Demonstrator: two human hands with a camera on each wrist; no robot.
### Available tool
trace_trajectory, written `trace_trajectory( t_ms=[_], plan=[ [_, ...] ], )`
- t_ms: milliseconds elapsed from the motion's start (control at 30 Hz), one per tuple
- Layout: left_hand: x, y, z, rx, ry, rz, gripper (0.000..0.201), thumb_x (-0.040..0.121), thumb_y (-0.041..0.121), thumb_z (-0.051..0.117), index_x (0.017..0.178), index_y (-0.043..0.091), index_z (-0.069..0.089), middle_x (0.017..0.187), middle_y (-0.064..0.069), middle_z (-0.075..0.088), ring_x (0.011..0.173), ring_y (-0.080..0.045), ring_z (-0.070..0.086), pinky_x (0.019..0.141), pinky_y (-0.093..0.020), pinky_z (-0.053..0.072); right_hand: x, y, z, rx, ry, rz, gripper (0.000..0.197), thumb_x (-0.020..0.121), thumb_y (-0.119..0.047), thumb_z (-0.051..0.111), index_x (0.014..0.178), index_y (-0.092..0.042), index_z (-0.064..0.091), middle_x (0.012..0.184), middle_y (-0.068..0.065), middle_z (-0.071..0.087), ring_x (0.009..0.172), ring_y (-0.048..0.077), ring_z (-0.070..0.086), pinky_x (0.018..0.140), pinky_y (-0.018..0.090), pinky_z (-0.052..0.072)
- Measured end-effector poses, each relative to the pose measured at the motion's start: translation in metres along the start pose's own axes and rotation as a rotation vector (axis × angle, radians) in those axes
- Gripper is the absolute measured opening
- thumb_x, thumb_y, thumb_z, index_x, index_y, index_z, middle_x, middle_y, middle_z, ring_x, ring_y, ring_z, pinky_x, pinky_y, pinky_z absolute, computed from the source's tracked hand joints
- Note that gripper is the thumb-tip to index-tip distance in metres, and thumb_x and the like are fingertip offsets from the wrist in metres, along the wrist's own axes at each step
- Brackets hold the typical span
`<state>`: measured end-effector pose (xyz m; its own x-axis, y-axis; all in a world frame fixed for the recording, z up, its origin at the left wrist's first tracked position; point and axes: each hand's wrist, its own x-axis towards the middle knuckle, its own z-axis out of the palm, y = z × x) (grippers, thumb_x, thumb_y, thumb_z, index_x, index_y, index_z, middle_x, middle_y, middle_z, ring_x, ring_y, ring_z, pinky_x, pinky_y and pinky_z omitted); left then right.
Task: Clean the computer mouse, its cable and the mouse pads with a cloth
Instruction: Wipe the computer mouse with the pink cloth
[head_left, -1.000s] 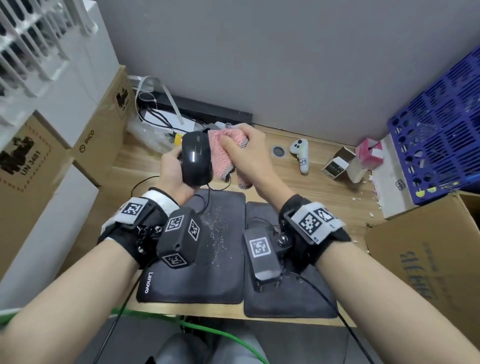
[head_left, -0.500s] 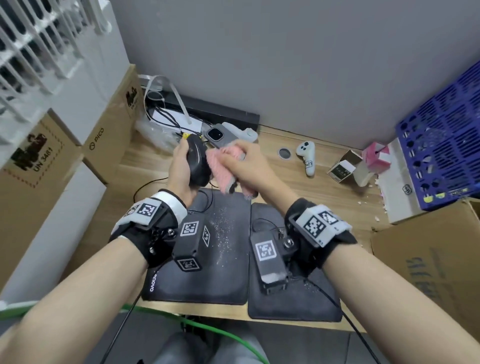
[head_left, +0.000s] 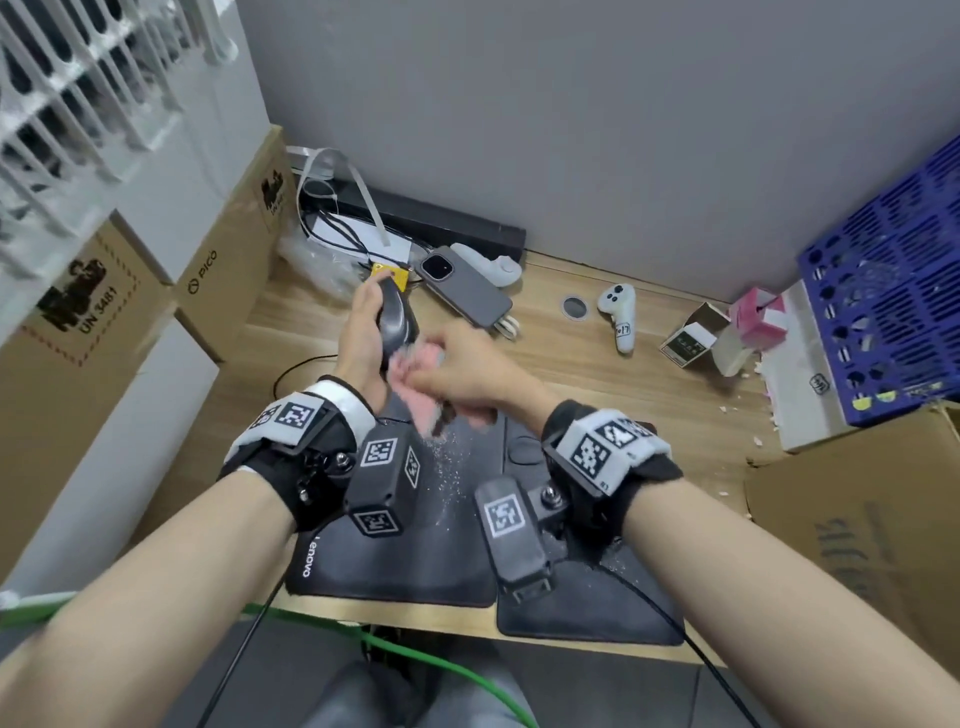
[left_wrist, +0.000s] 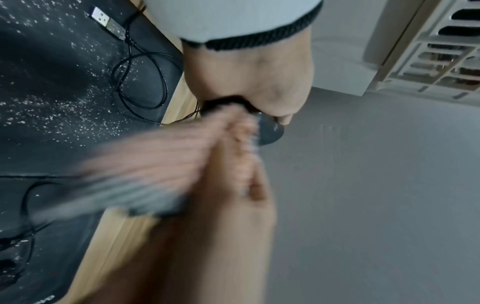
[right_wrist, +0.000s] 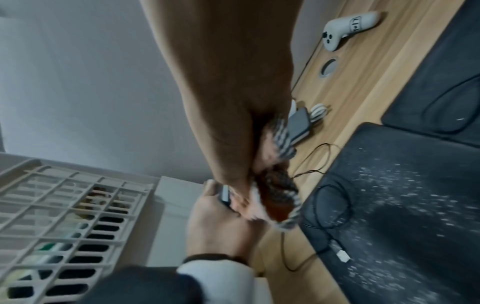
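Glossy plastic mouse (head_left: 396, 325), ribbed pink cloth (head_left: 415, 387), matt wood-grain desk (head_left: 670, 410)

Grey wall (head_left: 623, 130) behind wooden desk (head_left: 623, 395); white slatted crate (head_left: 78, 93) at left; grey floor (head_left: 597, 691).

The right hand (right_wrist: 233, 115) runs down the middle of the frame, its fingers closed on a pink and grey striped cloth (right_wrist: 275, 197). The cloth presses against a black mouse (right_wrist: 225, 195), of which only a sliver shows, gripped by the left hand (right_wrist: 215, 224) below. A thin cable (right_wrist: 335, 201) loops over the wooden desk (right_wrist: 363, 92) and onto the nearer of 2 dark pads (right_wrist: 402, 205), ending in a USB plug (right_wrist: 342, 256). That pad is strewn with white specks; the other pad (right_wrist: 441, 67) lies just beyond it. Farther off on the desk lie a phone (right_wrist: 300, 125), a round grommet (right_wrist: 328, 67) and a white controller (right_wrist: 348, 26). A white slatted crate (right_wrist: 64, 216) fills the lower left, against a grey wall (right_wrist: 91, 72).
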<state>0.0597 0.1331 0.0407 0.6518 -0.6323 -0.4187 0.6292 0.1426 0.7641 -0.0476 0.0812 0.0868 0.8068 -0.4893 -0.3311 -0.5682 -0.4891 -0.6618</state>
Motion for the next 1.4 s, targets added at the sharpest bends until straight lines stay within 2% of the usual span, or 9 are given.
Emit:
trace_trajectory(
  t_ms=[133,300,400,600,733,867,1100,1267,1400],
  plan=[
    [0.002,0.009,-0.003,0.026,-0.031,-0.065,0.021,0.097,0.043,0.047,0.108,0.028,0.055,0.082,-0.002,0.056,0.066,-0.019,0.055,0.052,-0.023,0.048,-0.009,0.025,-0.001,0.000,-0.076,0.015,0.012,0.082,-0.017,0.070,0.091,-0.011,0.068,0.074,0.000,0.067,0.061,0.014,0.061,0.055,0.024,0.050],
    [-0.012,0.008,-0.003,0.069,-0.188,-0.137,0.029,0.097,0.044,0.045,0.087,0.020,0.058,0.069,0.003,0.060,0.058,-0.011,0.057,0.060,-0.026,0.044,0.010,0.018,-0.039,0.296,0.266,0.035,0.006,0.088,-0.022,0.062,0.091,-0.017,0.062,0.074,-0.001,0.064,0.042,0.000,0.053,0.037,0.012,0.036],
    [-0.019,0.001,-0.001,0.161,-0.197,-0.167,0.029,0.096,0.047,0.046,0.091,0.021,0.058,0.071,0.003,0.059,0.061,-0.011,0.054,0.059,-0.025,0.042,0.030,0.001,-0.047,0.318,0.399,0.015,0.014,0.089,-0.026,0.060,0.098,-0.016,0.062,0.082,0.001,0.065,0.056,0.005,0.055,0.046,0.017,0.039],
    [-0.022,-0.002,0.008,0.190,-0.154,-0.200,0.036,0.095,0.054,0.045,0.084,0.023,0.059,0.062,0.005,0.059,0.053,-0.010,0.054,0.044,-0.015,0.041,0.033,-0.004,-0.021,0.147,0.277,-0.030,0.009,0.088,-0.021,0.060,0.091,-0.013,0.062,0.085,0.004,0.064,0.081,0.024,0.061,0.069,0.033,0.049],
    [-0.015,-0.005,0.000,0.108,-0.083,-0.269,0.038,0.096,0.051,0.042,0.099,0.018,0.062,0.082,-0.003,0.068,0.064,-0.015,0.067,0.054,-0.024,0.055,0.006,0.000,-0.020,-0.009,0.109,-0.155,0.002,0.086,-0.020,0.064,0.088,-0.020,0.063,0.085,-0.004,0.062,0.080,0.013,0.056,0.067,0.023,0.035],
    [-0.010,-0.003,-0.006,0.124,0.018,-0.282,0.034,0.093,0.050,0.050,0.086,0.017,0.053,0.067,-0.003,0.054,0.052,-0.016,0.054,0.044,-0.016,0.043,-0.007,0.020,-0.021,-0.223,-0.202,-0.175,0.011,0.082,-0.020,0.070,0.093,-0.021,0.067,0.085,-0.004,0.064,0.074,0.012,0.058,0.068,0.023,0.044],
    [-0.014,-0.008,-0.004,0.255,-0.168,-0.218,0.037,0.093,0.050,0.048,0.099,0.015,0.056,0.075,-0.004,0.056,0.054,-0.016,0.053,0.040,-0.019,0.038,0.026,0.036,-0.033,0.278,0.259,0.118,0.027,0.083,-0.025,0.061,0.108,-0.017,0.054,0.094,0.002,0.062,0.079,0.019,0.060,0.061,0.022,0.049],
    [-0.010,-0.017,-0.002,0.341,-0.095,-0.227,0.055,0.093,0.067,0.033,0.110,0.022,0.059,0.076,-0.003,0.063,0.057,-0.015,0.057,0.044,-0.017,0.042,0.034,0.007,-0.023,0.387,0.161,0.054,0.037,0.083,-0.041,0.047,0.088,-0.013,0.070,0.076,-0.005,0.065,0.080,0.015,0.057,0.095,0.044,0.049],
    [0.002,-0.018,-0.010,0.339,0.024,-0.282,0.064,0.096,0.064,0.021,0.115,0.015,0.059,0.085,-0.009,0.067,0.062,-0.018,0.064,0.044,-0.022,0.049,0.015,0.013,-0.018,0.221,0.086,-0.118,0.016,0.088,-0.023,0.065,0.100,-0.017,0.073,0.086,-0.011,0.064,0.085,0.009,0.059,0.093,0.035,0.049]
  ],
)
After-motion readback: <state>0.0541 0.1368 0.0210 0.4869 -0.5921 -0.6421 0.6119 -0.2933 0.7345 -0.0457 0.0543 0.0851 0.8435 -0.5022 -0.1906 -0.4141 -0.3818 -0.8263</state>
